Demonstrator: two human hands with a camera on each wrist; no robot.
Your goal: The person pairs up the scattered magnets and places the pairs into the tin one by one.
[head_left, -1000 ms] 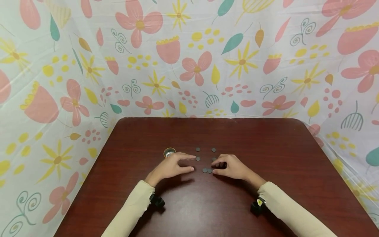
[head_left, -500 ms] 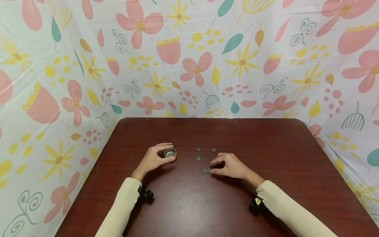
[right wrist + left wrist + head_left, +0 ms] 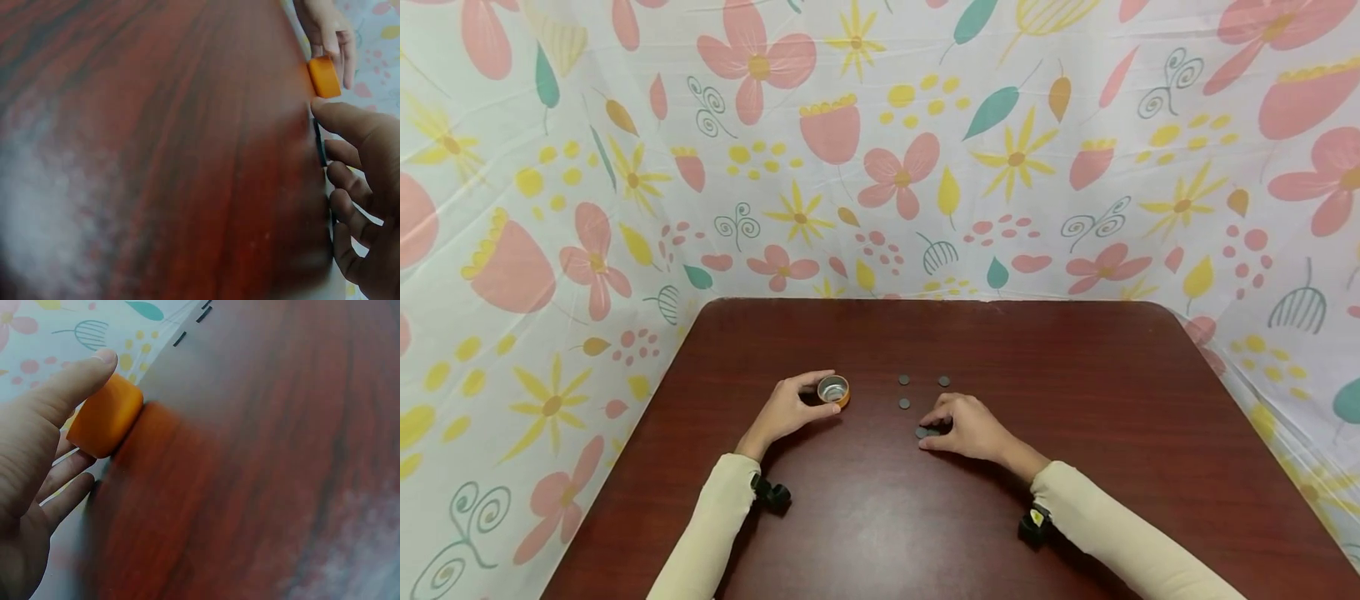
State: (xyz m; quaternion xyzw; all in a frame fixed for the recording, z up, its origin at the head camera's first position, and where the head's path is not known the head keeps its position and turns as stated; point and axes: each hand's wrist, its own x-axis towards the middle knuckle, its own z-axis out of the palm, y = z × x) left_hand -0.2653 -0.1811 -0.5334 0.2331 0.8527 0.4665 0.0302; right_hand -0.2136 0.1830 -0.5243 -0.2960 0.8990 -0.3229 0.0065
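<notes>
My left hand [image 3: 784, 408] holds a small round tin [image 3: 845, 402] between thumb and fingers, at the left of the discs. In the left wrist view the tin's orange side [image 3: 111, 415] shows between the thumb and fingers of that hand [image 3: 28, 453]. My right hand [image 3: 972, 428] has curled fingers and thumb around small dark discs [image 3: 922, 432] low on the table; part of this group is hidden by the fingers. From the right wrist, a dark edge [image 3: 319, 142] shows between thumb and fingers of the right hand [image 3: 378, 181].
Two dark discs, one farther back [image 3: 904, 380] and one nearer [image 3: 904, 404], lie between the hands. Another disc [image 3: 943, 381] is behind my right hand. The dark red table [image 3: 880, 517] meets a flowered cloth [image 3: 970, 208] at its back edge.
My left hand has moved left from near the discs and taken hold of the tin. My right hand has shifted slightly left and nearer, around the front discs; the disc formerly beside its fingertips no longer shows there.
</notes>
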